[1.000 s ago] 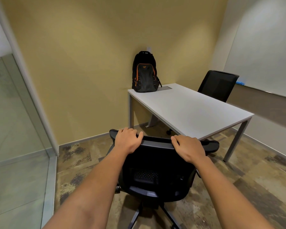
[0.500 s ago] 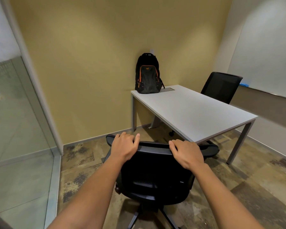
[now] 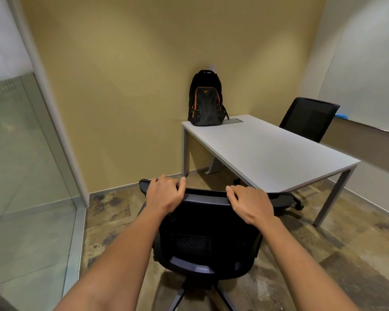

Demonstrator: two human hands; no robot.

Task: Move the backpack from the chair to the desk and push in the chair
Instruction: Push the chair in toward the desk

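- Backpack [image 3: 206,100]: upright on desk [image 3: 270,151], far corner, 12 o'clock.
- Chair [image 3: 206,232]: 6 o'clock, short of desk edge.
- Left hand [image 3: 164,194], right hand [image 3: 250,204]: both gripping chair's top rail.

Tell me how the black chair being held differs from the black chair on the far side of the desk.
The near black mesh office chair stands out on the floor, clear of the white rectangular desk; the far black chair sits close against it. The near chair is gripped at its top edge by the left hand and right hand; the far one is untouched. Both have dark mesh backs.
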